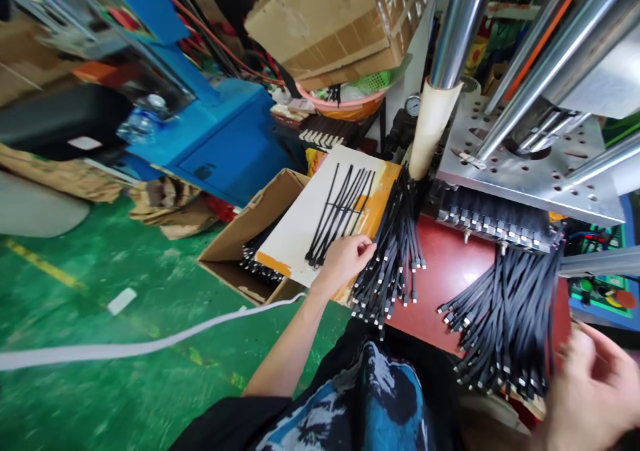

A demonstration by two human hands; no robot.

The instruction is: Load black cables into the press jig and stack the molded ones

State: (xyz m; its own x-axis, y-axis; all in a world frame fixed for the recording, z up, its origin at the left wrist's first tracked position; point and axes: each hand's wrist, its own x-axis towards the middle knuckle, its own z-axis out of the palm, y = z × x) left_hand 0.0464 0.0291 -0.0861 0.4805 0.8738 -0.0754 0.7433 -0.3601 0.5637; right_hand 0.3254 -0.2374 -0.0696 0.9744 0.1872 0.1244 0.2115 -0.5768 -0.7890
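My left hand [346, 259] is closed, its fingertips pinched together at the left edge of a pile of black cables [393, 251] with small metal plugs. Whether a cable is between those fingers I cannot make out. Beside it, a moulded set of black cable strips [345, 207], joined by a crossbar, lies on a white board [305, 227]. At the lower right, my right hand [595, 387] is slightly blurred, with fingers curled in; anything in its grasp is hidden. Just left of it, a large fan of black cables [510, 317] hangs over the front edge of the red tabletop [433, 304].
A press with steel columns and a perforated metal plate [530, 161] stands over a row of plugs in a metal mould [495, 221]. An open carton [235, 237] with cables is at the left. A white hose [150, 341] crosses the green floor. Behind is a blue cabinet [225, 144].
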